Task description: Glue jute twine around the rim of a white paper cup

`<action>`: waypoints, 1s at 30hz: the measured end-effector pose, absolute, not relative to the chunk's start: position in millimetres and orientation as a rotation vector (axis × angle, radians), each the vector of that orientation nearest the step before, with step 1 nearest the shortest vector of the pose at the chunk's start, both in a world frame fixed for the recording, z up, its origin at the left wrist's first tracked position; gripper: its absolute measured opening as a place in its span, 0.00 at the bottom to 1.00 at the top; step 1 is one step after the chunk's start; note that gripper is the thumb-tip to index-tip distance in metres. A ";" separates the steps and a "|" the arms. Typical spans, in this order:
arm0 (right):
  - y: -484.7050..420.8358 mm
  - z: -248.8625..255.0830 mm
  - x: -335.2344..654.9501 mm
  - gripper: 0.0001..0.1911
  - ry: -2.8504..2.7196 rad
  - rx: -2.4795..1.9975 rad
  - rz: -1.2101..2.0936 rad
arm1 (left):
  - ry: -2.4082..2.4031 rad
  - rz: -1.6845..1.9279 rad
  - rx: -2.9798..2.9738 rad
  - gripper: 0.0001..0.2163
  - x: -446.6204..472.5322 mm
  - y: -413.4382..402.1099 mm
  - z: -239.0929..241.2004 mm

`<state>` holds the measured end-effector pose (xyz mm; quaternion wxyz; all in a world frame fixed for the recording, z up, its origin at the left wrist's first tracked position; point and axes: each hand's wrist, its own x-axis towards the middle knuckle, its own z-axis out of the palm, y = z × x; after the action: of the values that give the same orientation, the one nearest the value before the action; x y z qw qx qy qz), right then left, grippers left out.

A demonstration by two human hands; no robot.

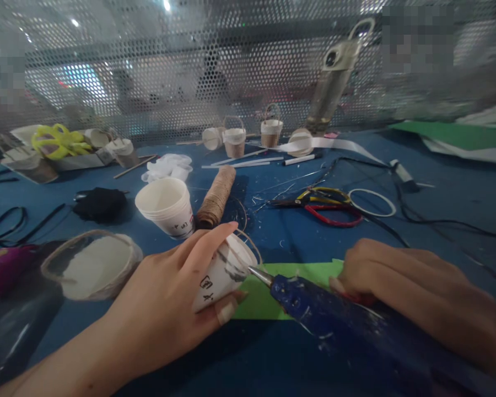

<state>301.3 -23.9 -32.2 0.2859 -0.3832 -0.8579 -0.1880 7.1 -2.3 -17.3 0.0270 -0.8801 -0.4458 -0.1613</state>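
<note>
Paper cup [221, 275] tilts just below the frame's centre, gripped in the worker's left hand [179, 278], while the right hand [409, 281] clasps a blue glue gun [330, 311] at lower right.

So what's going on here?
Someone is working on a paper cup. Their left hand grips it tilted, while the right hand holds a blue glue gun, nozzle right by the rim; whether it touches is hard to tell. Beyond the cup are stacked cups, twine and scissors.
</note>
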 end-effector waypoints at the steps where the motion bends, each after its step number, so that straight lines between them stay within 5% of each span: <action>1: -22.8 -31.8 301.2 0.28 -2.251 -0.988 -0.500 | -1.380 -0.515 -2.730 0.30 6.4 -1.8 -18.0; 12: -28.4 -27.0 292.6 0.16 -2.015 -0.961 -0.335 | -2.120 -0.951 -2.987 0.28 12.4 -5.0 2.2; 21: -28.8 -22.8 303.6 0.17 -2.265 -0.933 -0.307 | -2.305 -1.386 -3.173 0.28 8.9 -7.1 -0.9; 30: -18.4 -35.1 307.8 0.16 -2.247 -0.758 -0.303 | -2.320 -1.386 -3.150 0.26 14.0 -12.6 -3.9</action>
<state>307.8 -18.4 -35.1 0.3669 -0.2951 -0.8743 -0.1179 14.0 -12.6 -3.9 -0.4833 -0.6645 -0.4893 -0.2924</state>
